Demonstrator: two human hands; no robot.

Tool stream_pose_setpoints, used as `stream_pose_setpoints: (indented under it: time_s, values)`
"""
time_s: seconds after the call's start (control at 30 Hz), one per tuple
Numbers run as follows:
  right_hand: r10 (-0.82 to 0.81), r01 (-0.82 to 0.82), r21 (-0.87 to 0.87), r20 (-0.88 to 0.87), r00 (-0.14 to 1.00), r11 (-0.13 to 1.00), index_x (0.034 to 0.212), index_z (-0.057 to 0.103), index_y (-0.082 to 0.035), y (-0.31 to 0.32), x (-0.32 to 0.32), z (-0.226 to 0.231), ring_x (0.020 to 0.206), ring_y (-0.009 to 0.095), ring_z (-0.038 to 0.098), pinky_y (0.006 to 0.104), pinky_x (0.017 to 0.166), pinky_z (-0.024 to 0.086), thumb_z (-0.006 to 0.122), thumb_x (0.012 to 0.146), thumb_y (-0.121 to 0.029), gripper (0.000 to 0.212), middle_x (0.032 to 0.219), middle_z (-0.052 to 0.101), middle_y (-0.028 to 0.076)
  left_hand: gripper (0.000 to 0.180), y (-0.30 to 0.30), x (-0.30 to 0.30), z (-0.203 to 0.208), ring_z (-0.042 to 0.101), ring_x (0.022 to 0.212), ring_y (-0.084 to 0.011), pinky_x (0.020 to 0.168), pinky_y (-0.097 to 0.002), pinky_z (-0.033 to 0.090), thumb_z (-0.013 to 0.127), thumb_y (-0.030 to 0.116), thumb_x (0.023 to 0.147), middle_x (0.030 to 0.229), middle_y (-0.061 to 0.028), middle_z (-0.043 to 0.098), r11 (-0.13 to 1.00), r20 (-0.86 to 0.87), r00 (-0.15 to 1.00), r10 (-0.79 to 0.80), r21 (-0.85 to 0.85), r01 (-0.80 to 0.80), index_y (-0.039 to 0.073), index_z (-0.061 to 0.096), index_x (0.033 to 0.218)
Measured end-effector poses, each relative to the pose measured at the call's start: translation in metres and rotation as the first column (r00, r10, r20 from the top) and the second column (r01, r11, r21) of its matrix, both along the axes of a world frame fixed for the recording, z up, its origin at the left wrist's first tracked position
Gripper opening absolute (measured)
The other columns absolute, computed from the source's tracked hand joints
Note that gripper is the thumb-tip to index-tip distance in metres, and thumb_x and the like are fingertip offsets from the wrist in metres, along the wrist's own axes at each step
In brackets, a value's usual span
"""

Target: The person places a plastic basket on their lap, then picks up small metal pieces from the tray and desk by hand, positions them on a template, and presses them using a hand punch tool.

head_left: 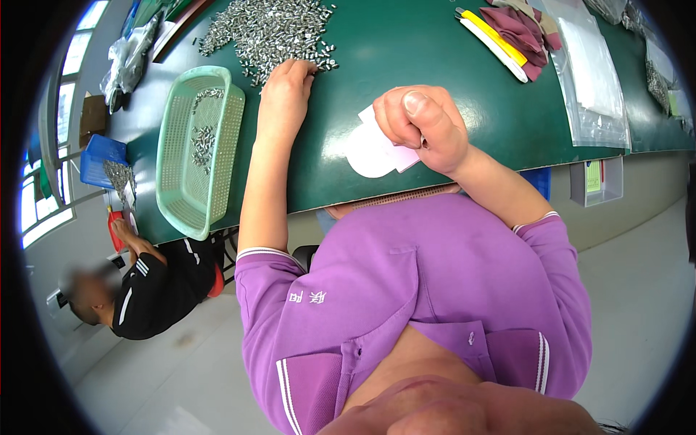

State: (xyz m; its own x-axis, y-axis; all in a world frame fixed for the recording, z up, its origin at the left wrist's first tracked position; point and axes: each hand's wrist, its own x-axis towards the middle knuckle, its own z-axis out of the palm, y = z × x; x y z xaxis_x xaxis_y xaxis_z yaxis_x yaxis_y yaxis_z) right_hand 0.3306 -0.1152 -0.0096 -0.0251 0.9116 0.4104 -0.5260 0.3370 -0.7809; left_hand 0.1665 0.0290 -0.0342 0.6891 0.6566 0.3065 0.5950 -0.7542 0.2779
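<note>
A heap of small shiny metal cylinder-shaped parts (268,32) lies at the far left of the green table. My left hand (286,94) reaches to the heap's near edge, its fingers curled down among the loose pieces. What those fingertips hold is hidden. Closer to me and to the right, my right hand (426,125) is closed in a fist, thumb over the bent fingers; anything inside it is out of sight. Partly under that fist are white and pale pink papers or cards (371,154), one with a rounded edge.
A light green plastic basket (165,156) with some metal parts stands left of my left arm. At the far right are a yellow-and-white cutter-like tool (496,43), a maroon cloth (516,32) and clear plastic bags (591,80). Another person (163,290) sits beyond the basket, near a blue bin (104,159).
</note>
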Motion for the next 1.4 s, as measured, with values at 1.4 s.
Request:
stream_pose_setpoints:
  time_s: [1.4]
  values:
    - [-0.025,0.022,-0.079,-0.031,0.999,0.997,0.050,0.035,-0.008,-0.001,-0.001,0.000,0.048,0.007,0.031,0.0224,0.045,0.027,0.036,0.087,-0.027,0.042,0.048,0.037,-0.001,0.012,-0.119,0.009,0.017,0.053,0.070,-0.0283,0.062,-0.0365,0.044,0.062,0.006,0.069,0.075,-0.0102,0.053,0.933,0.112,0.986,-0.125,-0.325,0.155,0.002,0.054,0.076]
